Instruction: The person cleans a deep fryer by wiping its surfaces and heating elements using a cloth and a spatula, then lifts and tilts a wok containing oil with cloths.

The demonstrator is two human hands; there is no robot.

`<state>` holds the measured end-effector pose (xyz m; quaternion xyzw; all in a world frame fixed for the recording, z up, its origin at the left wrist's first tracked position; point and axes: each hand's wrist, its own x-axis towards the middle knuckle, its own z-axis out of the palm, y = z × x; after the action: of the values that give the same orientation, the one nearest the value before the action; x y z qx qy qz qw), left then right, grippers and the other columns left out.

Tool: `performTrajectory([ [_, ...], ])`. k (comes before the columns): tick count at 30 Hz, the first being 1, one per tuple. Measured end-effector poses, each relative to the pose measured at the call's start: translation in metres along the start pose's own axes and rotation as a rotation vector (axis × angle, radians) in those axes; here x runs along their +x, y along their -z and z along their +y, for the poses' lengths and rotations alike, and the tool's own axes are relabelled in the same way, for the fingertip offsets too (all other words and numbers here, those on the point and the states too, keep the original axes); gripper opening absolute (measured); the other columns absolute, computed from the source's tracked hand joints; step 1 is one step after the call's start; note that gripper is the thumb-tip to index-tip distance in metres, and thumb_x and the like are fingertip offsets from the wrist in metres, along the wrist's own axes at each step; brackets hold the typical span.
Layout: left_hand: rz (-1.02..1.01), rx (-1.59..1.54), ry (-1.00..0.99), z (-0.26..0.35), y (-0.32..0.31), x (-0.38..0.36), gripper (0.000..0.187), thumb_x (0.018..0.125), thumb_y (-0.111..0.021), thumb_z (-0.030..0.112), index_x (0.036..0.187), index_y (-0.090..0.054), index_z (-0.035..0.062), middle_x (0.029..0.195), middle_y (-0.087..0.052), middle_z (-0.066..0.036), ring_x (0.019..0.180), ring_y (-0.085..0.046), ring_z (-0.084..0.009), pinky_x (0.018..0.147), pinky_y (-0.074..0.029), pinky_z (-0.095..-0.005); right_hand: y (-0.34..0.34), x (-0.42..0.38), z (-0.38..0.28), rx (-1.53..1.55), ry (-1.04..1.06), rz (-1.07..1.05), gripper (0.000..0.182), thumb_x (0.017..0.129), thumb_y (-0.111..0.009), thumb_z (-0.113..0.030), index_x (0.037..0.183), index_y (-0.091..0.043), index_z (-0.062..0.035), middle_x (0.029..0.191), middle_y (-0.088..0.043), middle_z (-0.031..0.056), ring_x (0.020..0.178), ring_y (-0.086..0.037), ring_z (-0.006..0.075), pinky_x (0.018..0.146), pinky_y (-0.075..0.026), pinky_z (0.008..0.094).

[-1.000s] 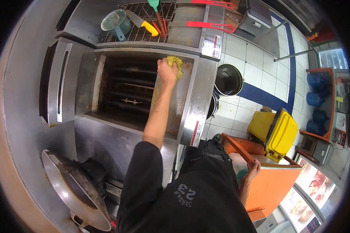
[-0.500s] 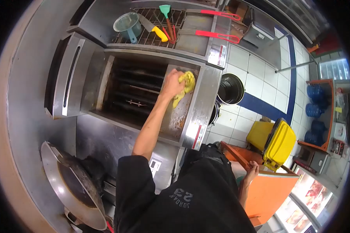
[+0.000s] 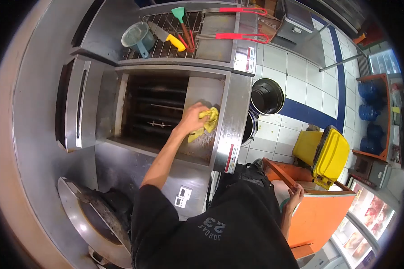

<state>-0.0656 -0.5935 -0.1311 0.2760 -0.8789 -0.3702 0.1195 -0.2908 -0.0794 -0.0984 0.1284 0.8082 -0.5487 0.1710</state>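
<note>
My left hand [image 3: 194, 117] is closed around a crumpled yellow cloth [image 3: 209, 117] and presses it on the flat metal plate [image 3: 205, 89] beside the open well of a stainless steel fryer or grill [image 3: 238, 96]. Whitish streaks [image 3: 205, 138] show on the plate by the cloth. Dark bars [image 3: 155, 105] and a thin metal rod run across the well left of the hand. Off to the right, my right hand [image 3: 294, 196] has its fingers curled at the edge of an orange box-like counter [image 3: 321, 219]; what they hold, if anything, is hidden.
On the rack beyond lie a plastic jug [image 3: 138, 38], a yellow-handled knife [image 3: 168, 36], a green-headed brush [image 3: 178, 15] and red-handled tools [image 3: 233, 36]. A black bucket [image 3: 267, 96] and a yellow bin [image 3: 330, 157] stand on the tiles. A large pan [image 3: 83, 224] is lower left.
My left hand has drawn the cloth along the plate toward my body, and whitish streaks now show beside it. The view has shifted slightly. My right hand stays by the orange counter's edge.
</note>
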Motion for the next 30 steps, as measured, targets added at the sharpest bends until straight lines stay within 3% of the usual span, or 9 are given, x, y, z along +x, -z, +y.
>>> performTrajectory([
  [5,0.316,0.137,0.045,-0.035,0.053,0.049,0.024,0.077,-0.066,0.007,0.101,-0.065,0.0053,0.096,-0.061,-0.015,0.094,-0.06,-0.0381,0.08,-0.051,-0.0429,0.01,-0.001,-0.002,-0.019,0.012,0.01,0.02,0.099,-0.049,-0.027,0.098,-0.056,-0.0086,0.097,-0.059,0.004,0.092,-0.059,0.019,0.082,-0.047,0.0363],
  [7,0.306,0.175,0.151,-0.05,0.051,0.068,0.025,0.08,-0.063,0.006,0.105,-0.063,0.0062,0.104,-0.059,-0.014,0.096,-0.06,-0.0383,0.082,-0.05,-0.0435,0.014,0.003,0.0,-0.011,0.028,0.037,0.019,0.099,-0.049,-0.026,0.1,-0.057,-0.0088,0.097,-0.061,0.0038,0.091,-0.059,0.0187,0.081,-0.047,0.0347],
  [11,0.32,0.137,0.093,-0.061,0.016,0.052,0.027,0.08,-0.061,0.004,0.106,-0.062,0.0053,0.104,-0.058,-0.014,0.098,-0.059,-0.0377,0.084,-0.049,-0.0433,0.037,0.015,0.018,0.047,0.08,0.027,0.02,0.099,-0.049,-0.026,0.102,-0.058,-0.0084,0.097,-0.061,0.0041,0.091,-0.059,0.0185,0.08,-0.047,0.0349],
  [16,0.163,0.046,0.153,-0.041,0.009,-0.04,0.03,0.075,-0.06,0.004,0.105,-0.063,0.0026,0.102,-0.057,-0.017,0.099,-0.059,-0.0375,0.088,-0.048,-0.0422,0.042,0.009,0.029,0.027,-0.043,0.078,0.021,0.1,-0.047,-0.025,0.104,-0.058,-0.0075,0.097,-0.061,0.005,0.091,-0.059,0.0183,0.081,-0.048,0.0355],
  [20,-0.065,0.001,0.291,-0.032,0.002,-0.106,0.03,0.073,-0.061,0.006,0.103,-0.065,0.0034,0.113,-0.06,-0.018,0.106,-0.058,-0.0382,0.093,-0.048,-0.0412,0.028,0.005,0.027,0.025,-0.057,0.064,0.022,0.1,-0.046,-0.025,0.104,-0.058,-0.007,0.097,-0.062,0.0062,0.092,-0.059,0.0191,0.083,-0.048,0.0367],
  [21,-0.044,0.073,0.305,-0.022,0.001,-0.117,0.031,0.073,-0.061,0.008,0.103,-0.065,0.0038,0.115,-0.062,-0.019,0.109,-0.059,-0.037,0.093,-0.048,-0.0412,0.027,0.006,0.028,0.037,-0.063,0.061,0.022,0.101,-0.046,-0.025,0.104,-0.058,-0.0068,0.097,-0.062,0.0066,0.092,-0.059,0.0196,0.084,-0.048,0.0372],
  [22,-0.034,0.076,0.307,-0.018,0.004,-0.121,0.031,0.073,-0.061,0.008,0.103,-0.065,0.0038,0.115,-0.062,-0.019,0.109,-0.059,-0.037,0.093,-0.048,-0.0412,0.025,0.007,0.028,0.051,-0.067,0.059,0.022,0.101,-0.046,-0.025,0.104,-0.058,-0.0067,0.097,-0.061,0.007,0.093,-0.059,0.0201,0.084,-0.048,0.0376],
  [24,-0.261,-0.003,0.451,-0.007,0.007,-0.124,0.031,0.076,-0.061,0.012,0.105,-0.066,0.0047,0.112,-0.064,-0.018,0.107,-0.06,-0.036,0.093,-0.046,-0.0399,0.027,0.009,0.028,0.059,-0.067,0.054,0.023,0.101,-0.046,-0.026,0.105,-0.058,-0.0066,0.098,-0.062,0.0072,0.093,-0.059,0.0204,0.085,-0.048,0.0377],
  [30,-0.312,0.02,0.626,-0.005,-0.016,-0.126,0.041,0.08,-0.058,0.019,0.118,-0.061,0.0042,0.115,-0.063,-0.022,0.112,-0.058,-0.0364,0.097,-0.045,-0.0406,0.031,0.01,0.036,0.065,-0.07,0.045,0.025,0.1,-0.047,-0.027,0.108,-0.059,-0.0053,0.101,-0.063,0.0091,0.096,-0.059,0.0218,0.086,-0.049,0.0384],
])
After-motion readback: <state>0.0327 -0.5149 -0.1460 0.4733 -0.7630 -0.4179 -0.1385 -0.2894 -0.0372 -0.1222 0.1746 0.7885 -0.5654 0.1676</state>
